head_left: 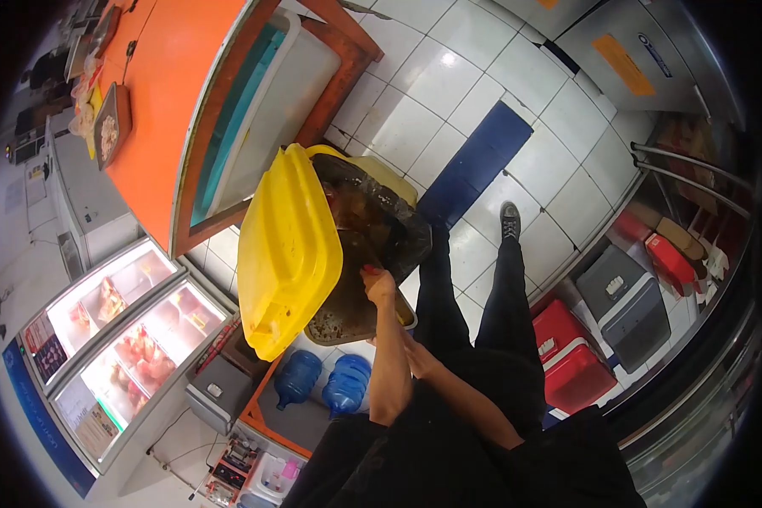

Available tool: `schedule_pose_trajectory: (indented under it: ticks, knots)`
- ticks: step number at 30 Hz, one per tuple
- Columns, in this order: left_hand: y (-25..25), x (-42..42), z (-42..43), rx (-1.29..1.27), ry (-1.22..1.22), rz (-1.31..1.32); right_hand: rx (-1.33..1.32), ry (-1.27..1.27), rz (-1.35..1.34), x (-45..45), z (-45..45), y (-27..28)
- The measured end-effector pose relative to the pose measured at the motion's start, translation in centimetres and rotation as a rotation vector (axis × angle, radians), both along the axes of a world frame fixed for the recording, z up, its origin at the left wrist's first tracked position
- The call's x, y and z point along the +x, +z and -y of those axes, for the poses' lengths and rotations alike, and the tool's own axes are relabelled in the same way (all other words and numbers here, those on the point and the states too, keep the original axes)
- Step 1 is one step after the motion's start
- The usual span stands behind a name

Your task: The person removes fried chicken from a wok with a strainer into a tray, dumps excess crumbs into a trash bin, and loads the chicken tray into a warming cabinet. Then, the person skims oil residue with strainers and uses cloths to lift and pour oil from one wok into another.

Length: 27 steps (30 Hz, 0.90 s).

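Just off the centre of the view, toward 9 o'clock, we have a yellow plastic bin (404,180) lined with a shiny black plastic bag (408,222). Its large yellow moulded lid (289,254) stands open and tilted on the 9 o'clock side. Against the 6 o'clock side of the liner we see a brown, rectangular, residue-marked tray (343,318), tilted, its rounded corner near the lower edge of the lid.

Our left hand (379,286) is over the tray, fingers curled and nearly closed. A small red detail shows at the fingertips; we cannot tell whether it is a held part. Our right hand (415,357) is at the near edge of the tray, toward 5 o'clock from the left hand. The left forearm partly hides it, so we cannot tell its opening or its grip.

Toward 10 o'clock we see an orange surface (157,102) bearing a shallow metal pan (120,110) of pale food. Two blue translucent water bottles (322,380) lie at 7 o'clock, and a lit glass display case (135,339) is at 8 o'clock. A dark blue mat (476,165) lies on white floor tiles (436,72) toward 1 o'clock. At 4 o'clock we have a red cooler box (571,356) beside a grey cooler box (622,305).
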<state>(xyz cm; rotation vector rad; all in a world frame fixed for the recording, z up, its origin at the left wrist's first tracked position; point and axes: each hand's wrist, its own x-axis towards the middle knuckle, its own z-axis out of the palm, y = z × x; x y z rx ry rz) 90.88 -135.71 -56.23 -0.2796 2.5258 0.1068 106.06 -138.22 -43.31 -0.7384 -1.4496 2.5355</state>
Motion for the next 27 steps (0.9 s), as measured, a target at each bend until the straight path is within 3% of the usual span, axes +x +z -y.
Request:
schedule_pose_trajectory:
  ticks: [2,3,5,8,9,11,15,16,17,19,21,22,24,25,27]
  knots:
    - [-5.2,1.2,3.4,-0.151,-0.145,-0.211,0.093,-0.011,-0.037,0.1,0.0,0.0]
    - [-4.1,0.9,2.6,-0.153,-0.141,-0.211,0.116,-0.008,-0.036,0.2,0.2,0.0]
    - [-1.0,-0.5,-0.6,0.14,0.292,0.136,0.15,0.002,-0.001,0.5,1.0,-0.6]
    - [-4.7,0.5,0.9,0.152,0.35,0.026,0.139,0.029,0.061,1.0,1.1,-1.1]
    - [-3.1,0.3,-0.5,0.159,0.351,0.024,0.08,0.028,0.088,0.9,0.8,-1.0]
    - [2.6,0.3,-4.2,0.232,0.438,0.085,-0.18,0.003,0.189,0.9,0.2,-1.0]
    - [3.9,1.6,-2.1,0.462,0.572,0.162,-1.005,-0.172,0.486,-0.5,-3.1,-0.1]
    - [6.5,2.3,-2.6,0.411,0.337,-0.015,-1.041,-0.181,0.508,-0.8,-4.1,0.0]
    - [8.8,3.2,-3.0,0.354,0.107,-0.194,-1.038,-0.17,0.519,-1.0,-5.8,0.5]
    - [15.5,4.7,-4.3,0.493,0.107,-0.127,-0.958,-0.081,0.53,0.0,-9.5,0.9]
    - [17.3,6.1,-2.8,0.602,0.084,-0.062,-0.764,0.093,0.582,2.2,-13.3,0.8]
    - [18.6,6.7,-2.7,0.649,0.081,-0.052,-0.597,0.176,0.551,3.0,-16.8,3.4]
    - [25.7,8.3,-5.2,0.701,0.027,0.178,-0.41,0.249,0.56,6.3,-21.8,2.7]
    - [26.4,9.5,-5.5,0.732,0.033,0.148,-0.31,0.248,0.571,7.6,-24.7,2.6]
    - [27.4,11.9,-6.7,0.783,-0.193,-0.025,-0.188,0.204,0.569,10.3,-31.1,5.5]
